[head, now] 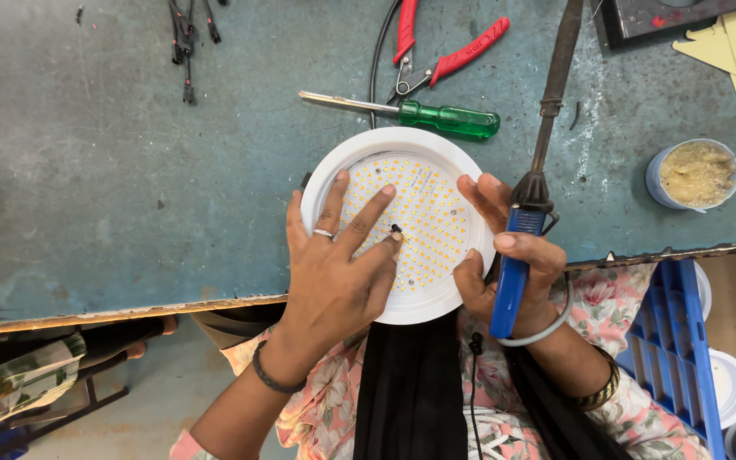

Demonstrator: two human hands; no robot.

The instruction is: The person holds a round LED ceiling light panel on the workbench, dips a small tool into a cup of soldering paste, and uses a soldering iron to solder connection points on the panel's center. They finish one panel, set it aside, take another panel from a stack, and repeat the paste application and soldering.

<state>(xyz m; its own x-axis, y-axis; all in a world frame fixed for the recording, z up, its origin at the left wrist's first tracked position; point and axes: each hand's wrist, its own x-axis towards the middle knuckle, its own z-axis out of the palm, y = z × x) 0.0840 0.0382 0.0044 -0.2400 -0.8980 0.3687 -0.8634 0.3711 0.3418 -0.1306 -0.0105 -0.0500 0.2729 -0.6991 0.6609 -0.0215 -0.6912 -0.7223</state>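
Observation:
A round white lamp housing (344, 158) lies at the front edge of the bench, its disc of small yellow LEDs (428, 209) facing up. My left hand (338, 273) rests flat on the disc, fingers spread, with thumb and forefinger pinching a small black wire end (396, 228) near the middle. My right hand (513, 264) grips the blue handle of a soldering iron (521, 230) at the lamp's right rim. The iron's dark shaft points away from me, up toward the back of the bench.
A green-handled screwdriver (445, 117) and red-handled pliers (449, 55) lie just behind the lamp. A small tub of yellowish paste (696, 175) sits to the right. Black wire pieces (187, 38) lie at the back left. A blue crate (679, 349) with white housings stands at the lower right.

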